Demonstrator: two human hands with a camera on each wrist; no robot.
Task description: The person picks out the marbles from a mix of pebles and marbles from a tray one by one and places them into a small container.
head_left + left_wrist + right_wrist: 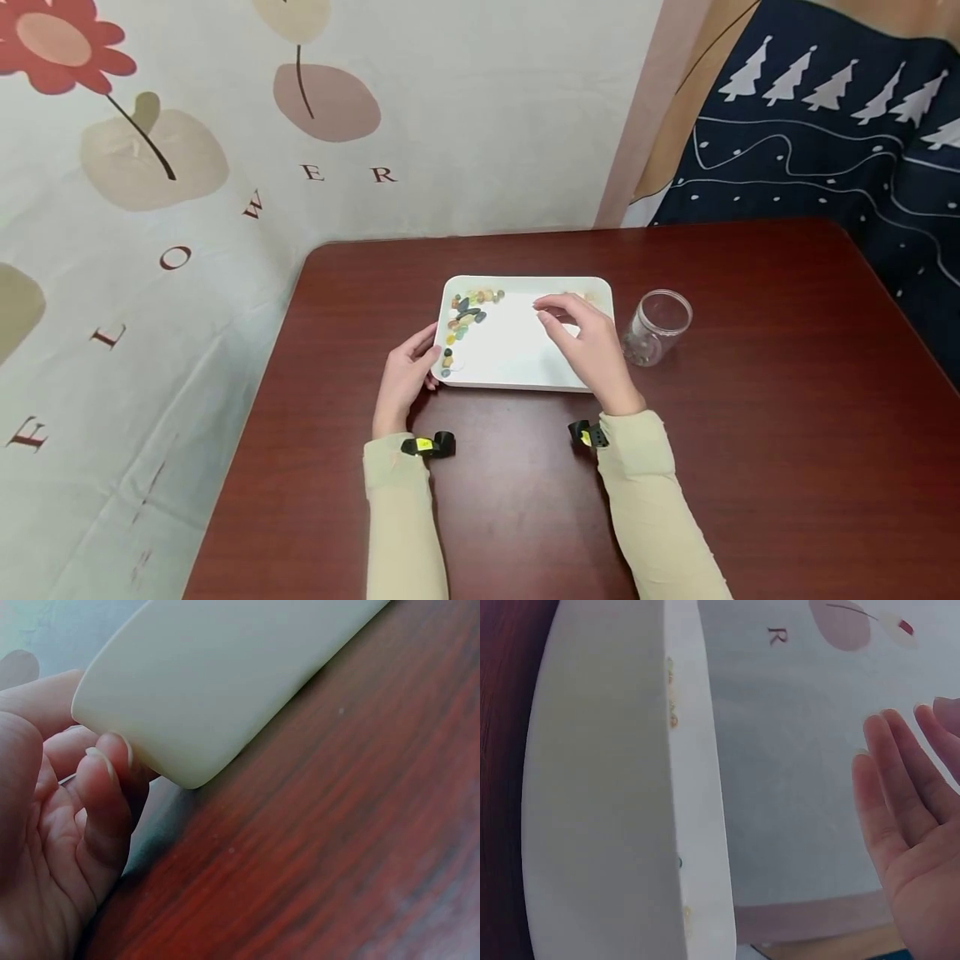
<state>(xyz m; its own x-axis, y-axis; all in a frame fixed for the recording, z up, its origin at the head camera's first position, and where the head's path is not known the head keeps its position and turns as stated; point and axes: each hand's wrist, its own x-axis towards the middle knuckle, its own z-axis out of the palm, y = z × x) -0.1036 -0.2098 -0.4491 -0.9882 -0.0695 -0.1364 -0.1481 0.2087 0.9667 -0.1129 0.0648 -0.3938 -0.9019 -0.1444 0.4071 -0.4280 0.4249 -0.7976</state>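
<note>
A white rectangular tray (pixel 517 350) holds several small coloured pebbles (pixel 465 312) grouped along its left side and upper left. A few pale ones (pixel 589 297) show near its far right corner. My left hand (pixel 406 375) grips the tray's left end, thumb on the rim and fingers curled beneath, as the left wrist view shows. Over the right half of the tray is my right hand (pixel 588 346), thumb and index tips close together, other fingers fairly straight. I cannot tell whether a pebble is between those tips.
A clear glass or plastic jar (pixel 657 327) stands open on the dark wooden table (pixel 750 433), just right of the tray. Behind the table hang a pale printed cloth (pixel 487 125) and a dark blue cloth (pixel 810 158) with white trees.
</note>
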